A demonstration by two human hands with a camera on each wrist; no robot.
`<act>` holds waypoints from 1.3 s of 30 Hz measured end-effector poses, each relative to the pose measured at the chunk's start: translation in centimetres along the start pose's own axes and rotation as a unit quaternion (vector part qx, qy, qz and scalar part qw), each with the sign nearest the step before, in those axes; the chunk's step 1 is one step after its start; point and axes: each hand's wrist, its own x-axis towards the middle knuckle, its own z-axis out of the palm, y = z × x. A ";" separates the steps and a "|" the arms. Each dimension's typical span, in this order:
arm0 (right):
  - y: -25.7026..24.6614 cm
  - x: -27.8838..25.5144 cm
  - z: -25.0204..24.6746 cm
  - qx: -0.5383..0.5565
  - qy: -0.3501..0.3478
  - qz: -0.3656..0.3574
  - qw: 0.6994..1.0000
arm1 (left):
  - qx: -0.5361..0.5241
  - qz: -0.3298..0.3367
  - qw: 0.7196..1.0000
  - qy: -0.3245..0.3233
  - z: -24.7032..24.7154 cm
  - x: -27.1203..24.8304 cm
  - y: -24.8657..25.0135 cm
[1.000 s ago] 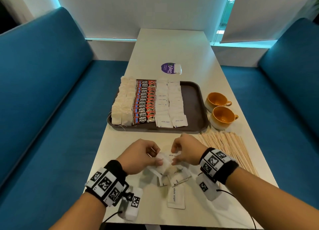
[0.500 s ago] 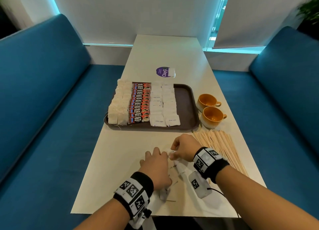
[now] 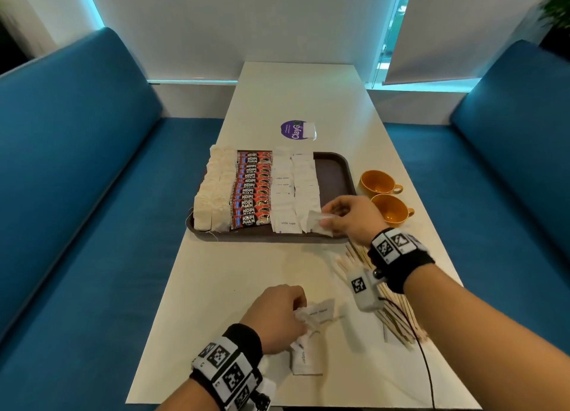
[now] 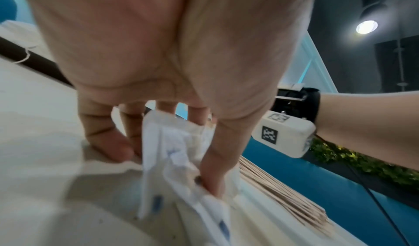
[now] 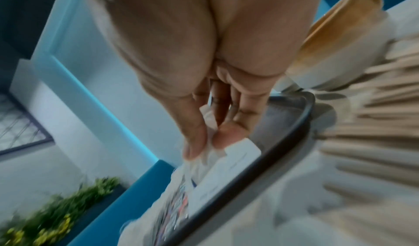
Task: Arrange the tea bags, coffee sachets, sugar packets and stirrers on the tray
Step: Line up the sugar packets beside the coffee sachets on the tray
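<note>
A dark brown tray [image 3: 334, 176] holds rows of tea bags [image 3: 212, 191], red coffee sachets [image 3: 253, 191] and white sugar packets [image 3: 293, 188]. My right hand [image 3: 327, 217] pinches one white sugar packet [image 3: 319, 222] over the tray's near right part; in the right wrist view the thumb and a finger pinch that packet [image 5: 209, 151]. Near the table's front, my left hand [image 3: 300, 316] grips a few loose sugar packets [image 3: 317, 313]; the left wrist view shows them [image 4: 172, 153] held upright between fingers and thumb. Wooden stirrers [image 3: 391, 312] lie fanned on the table at right.
Two orange cups [image 3: 377, 182] [image 3: 391, 210] stand right of the tray. A purple round sticker [image 3: 293, 129] lies beyond the tray. One more sugar packet [image 3: 305, 359] lies flat by my left wrist. Blue benches [image 3: 77, 194] flank the white table [image 3: 231, 271].
My right hand has left the loose pile and carried one sugar packet forward to the tray. My left hand has gathered up packets from the pile near the front edge.
</note>
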 end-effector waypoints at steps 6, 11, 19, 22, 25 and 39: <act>0.8 5.2 0.6 -0.060 -0.014 0.027 0.998 | -0.257 -0.046 0.965 0.035 -2.1 0.4 -3.1; 1.4 6.6 2.3 -0.155 -0.027 0.025 0.987 | -0.585 -0.045 0.810 -0.004 -3.9 0.2 -4.2; -1.6 -1.0 3.5 -0.151 -0.068 -0.060 0.984 | -0.644 0.010 0.765 0.025 -4.4 -1.1 -5.0; -1.2 -7.6 5.7 -0.249 -0.245 -0.087 0.933 | -0.645 0.026 0.763 0.030 -4.6 -1.8 -5.3; 0.9 -11.9 7.4 -0.329 -0.302 -0.120 0.887 | -0.639 0.043 0.768 0.029 -4.8 -2.7 -5.6; -0.6 -5.9 3.5 -0.137 -0.113 -0.046 0.983 | -0.707 0.050 0.705 0.034 -4.1 -3.5 -5.9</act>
